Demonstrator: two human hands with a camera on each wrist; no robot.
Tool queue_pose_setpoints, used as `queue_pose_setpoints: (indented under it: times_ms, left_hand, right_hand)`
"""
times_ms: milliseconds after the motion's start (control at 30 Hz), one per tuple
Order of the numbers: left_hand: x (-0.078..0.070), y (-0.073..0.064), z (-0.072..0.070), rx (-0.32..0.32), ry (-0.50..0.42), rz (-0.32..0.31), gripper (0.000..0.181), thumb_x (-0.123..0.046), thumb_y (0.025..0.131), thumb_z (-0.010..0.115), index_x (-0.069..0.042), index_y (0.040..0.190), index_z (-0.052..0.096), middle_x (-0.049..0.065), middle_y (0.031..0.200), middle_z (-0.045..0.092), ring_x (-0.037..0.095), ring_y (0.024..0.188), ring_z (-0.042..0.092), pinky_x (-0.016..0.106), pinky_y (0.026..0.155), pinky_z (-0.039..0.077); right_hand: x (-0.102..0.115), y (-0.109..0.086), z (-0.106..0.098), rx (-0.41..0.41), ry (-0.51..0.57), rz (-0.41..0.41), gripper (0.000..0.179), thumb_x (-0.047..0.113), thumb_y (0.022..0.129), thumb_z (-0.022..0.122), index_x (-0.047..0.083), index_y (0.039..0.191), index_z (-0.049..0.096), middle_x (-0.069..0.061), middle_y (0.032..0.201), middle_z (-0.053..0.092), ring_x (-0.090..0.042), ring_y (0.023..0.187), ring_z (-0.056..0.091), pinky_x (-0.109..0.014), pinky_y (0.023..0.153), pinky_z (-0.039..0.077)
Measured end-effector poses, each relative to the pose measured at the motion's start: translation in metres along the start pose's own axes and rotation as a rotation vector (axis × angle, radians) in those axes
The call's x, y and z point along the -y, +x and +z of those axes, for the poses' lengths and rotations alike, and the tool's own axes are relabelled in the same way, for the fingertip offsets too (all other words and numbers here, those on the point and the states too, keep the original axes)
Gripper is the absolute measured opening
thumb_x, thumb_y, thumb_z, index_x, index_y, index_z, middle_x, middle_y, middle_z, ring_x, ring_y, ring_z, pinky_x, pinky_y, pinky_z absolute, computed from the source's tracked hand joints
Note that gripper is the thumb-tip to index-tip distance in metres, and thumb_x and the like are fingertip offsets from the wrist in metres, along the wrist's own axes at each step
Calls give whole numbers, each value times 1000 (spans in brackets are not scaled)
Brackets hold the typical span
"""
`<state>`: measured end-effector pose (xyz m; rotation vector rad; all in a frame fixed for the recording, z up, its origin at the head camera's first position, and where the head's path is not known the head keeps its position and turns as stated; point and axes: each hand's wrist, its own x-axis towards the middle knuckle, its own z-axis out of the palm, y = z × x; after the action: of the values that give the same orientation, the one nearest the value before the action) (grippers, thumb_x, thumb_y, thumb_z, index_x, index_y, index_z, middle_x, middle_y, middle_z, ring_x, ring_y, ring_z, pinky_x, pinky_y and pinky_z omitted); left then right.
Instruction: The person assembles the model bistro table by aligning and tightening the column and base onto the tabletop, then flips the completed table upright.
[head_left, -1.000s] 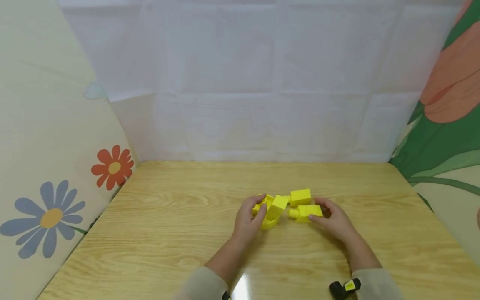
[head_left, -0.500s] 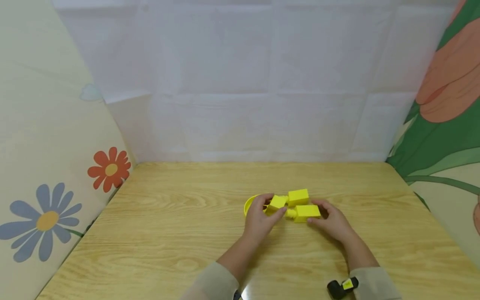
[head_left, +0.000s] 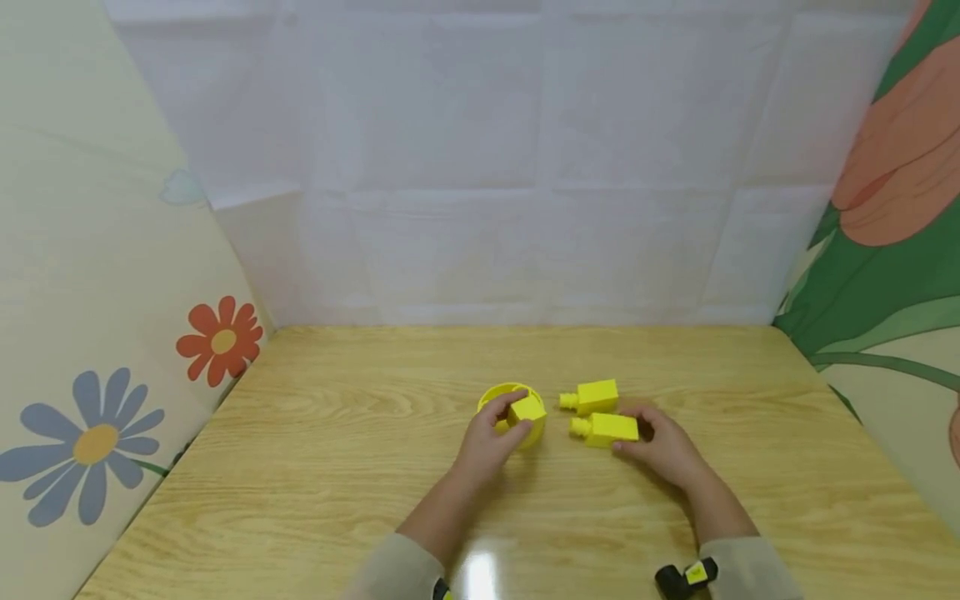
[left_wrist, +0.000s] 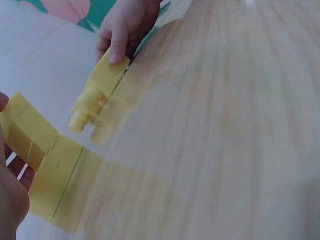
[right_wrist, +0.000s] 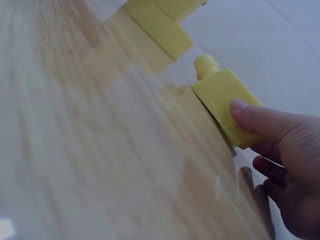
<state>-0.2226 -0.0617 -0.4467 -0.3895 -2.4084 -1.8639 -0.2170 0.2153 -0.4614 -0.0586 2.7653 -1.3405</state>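
My left hand (head_left: 483, 443) pinches a yellow block-shaped bottle (head_left: 529, 410) between thumb and fingers, its square end up, within the outline of a round yellow container (head_left: 497, 390). In the left wrist view the container (left_wrist: 56, 172) stands on the table with the bottle (left_wrist: 29, 125) tilted above its rim. My right hand (head_left: 666, 448) pinches the base end of a second yellow bottle (head_left: 611, 429), which lies on its side with its neck to the left. Seen from the right wrist, the thumb presses on this bottle's (right_wrist: 225, 97) broad side.
Just behind the right hand's bottle lies a third yellow bottle (head_left: 598, 394), also with its neck to the left. All stand or lie on a wood-grain table (head_left: 360, 450). A white cloth (head_left: 450, 208) hangs along the back edge, with flower-patterned cloths at both sides.
My left hand went right over the tilted bottle, then back left with it to the container. The bottle has turned, square end now up. The right hand has barely moved.
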Motion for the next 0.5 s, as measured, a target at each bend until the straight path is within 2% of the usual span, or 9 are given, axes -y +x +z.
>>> queue_pose_setpoints:
  times_ms: [133, 267, 400, 500]
  left_hand:
    - [3, -3, -12, -19, -59, -16, 32, -7, 90, 62, -2, 122, 59, 18, 122, 64, 34, 118, 55, 54, 107, 39]
    - [3, -5, -18, -50, -82, -2, 30, -4, 89, 59, 0, 119, 59, 20, 118, 63, 32, 116, 54, 52, 107, 39]
    - [5, -6, -15, -98, -52, 39, 30, -5, 89, 63, 2, 118, 59, 19, 113, 63, 26, 108, 55, 46, 101, 42]
    - [5, -7, -8, -164, -5, 41, 36, -11, 86, 72, -1, 117, 60, 17, 113, 61, 24, 104, 54, 40, 94, 44]
  right_hand:
    - [2, -1, 1, -26, 9, -1, 57, 32, 83, 78, 8, 129, 56, -17, 134, 57, -35, 124, 51, -55, 105, 41]
    - [7, -2, 3, -55, 84, -5, 59, 29, 84, 78, 6, 131, 53, -17, 131, 57, -33, 119, 54, -51, 103, 45]
    - [14, -2, 8, -71, 210, -14, 54, 19, 85, 77, 2, 130, 52, -19, 130, 57, -34, 120, 56, -46, 104, 47]
    - [22, -2, 12, -93, 266, -20, 53, 14, 85, 76, 1, 130, 52, -20, 129, 57, -29, 115, 58, -32, 97, 51]
